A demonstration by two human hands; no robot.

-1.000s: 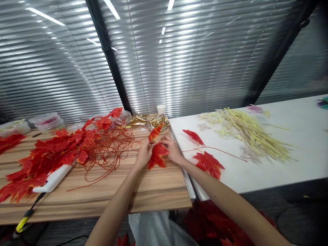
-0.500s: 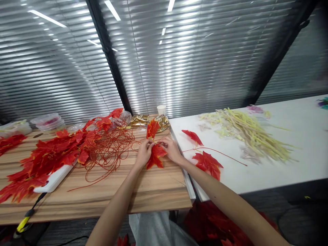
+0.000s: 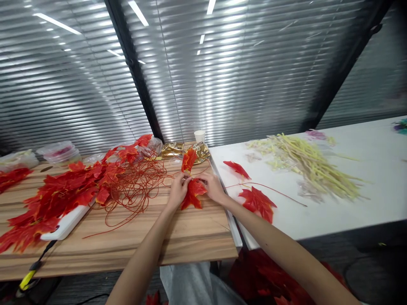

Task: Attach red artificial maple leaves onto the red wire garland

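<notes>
Near the right end of the wooden table, my left hand (image 3: pixel 179 188) pinches a red artificial maple leaf (image 3: pixel 193 195) close to its stem. My right hand (image 3: pixel 212 186) is closed at the leaf's upper right, and what its fingertips pinch is too small to make out. A second red leaf (image 3: pixel 188 159) stands just beyond my fingers, joined near the same spot. Thin red cord (image 3: pixel 136 178) lies in a loose tangle left of my hands. To the right, on the white table, are two more leaves, one folded (image 3: pixel 237 169) and one spread (image 3: pixel 258 202), with cord running between them.
A heap of red leaves (image 3: pixel 70 186) covers part of a white power strip (image 3: pixel 68 222) at left. Gold foil packets (image 3: pixel 201 152) and a paper cup (image 3: pixel 199 136) stand behind my hands. Yellow strips (image 3: pixel 318 169) lie on the white table (image 3: pixel 365 156). Leaves also lie below the table.
My hands stay at the same spot with the leaf, and my right fingers have shifted very slightly. The folded leaf on the white table has moved a little to the left.
</notes>
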